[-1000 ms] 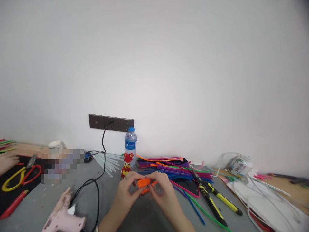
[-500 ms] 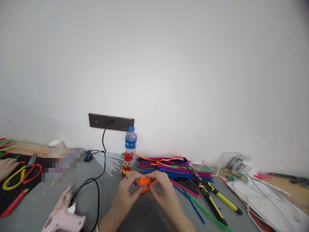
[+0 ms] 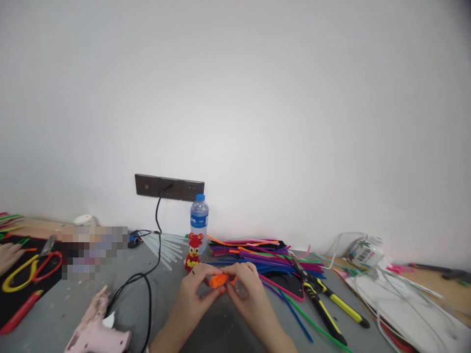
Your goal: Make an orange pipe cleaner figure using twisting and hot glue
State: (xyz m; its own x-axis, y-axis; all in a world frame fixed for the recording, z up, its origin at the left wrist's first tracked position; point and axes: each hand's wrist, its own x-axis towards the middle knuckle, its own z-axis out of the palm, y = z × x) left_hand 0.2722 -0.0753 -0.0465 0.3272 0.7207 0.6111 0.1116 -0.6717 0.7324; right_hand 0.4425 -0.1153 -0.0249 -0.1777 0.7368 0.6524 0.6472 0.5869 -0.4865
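Between both hands, above the grey table (image 3: 221, 323), is a small orange pipe-cleaner piece (image 3: 220, 280), coiled or folded into a short bundle. My left hand (image 3: 196, 294) pinches its left side with thumb and fingers. From the other side my right hand (image 3: 245, 287) grips it, fingertips close to those of the left. Part of the orange piece is hidden behind the fingers. Just beyond my left hand stands a red and yellow figurine (image 3: 193, 252) with round eyes, in front of a water bottle (image 3: 199, 220) with a blue cap.
Pipe cleaners (image 3: 253, 252) lie piled behind my right hand, beside yellow-black pliers (image 3: 324, 299). A pink glue gun (image 3: 97, 331) with a black cord (image 3: 150, 299) is at front left. Glue sticks (image 3: 164, 250) lie behind. Far left, another person's hand (image 3: 9, 257) is near scissors (image 3: 37, 269).
The orange piece has turned slightly between my fingers, and my hands have drawn a little closer together over it. Objects on the table stay where they were.
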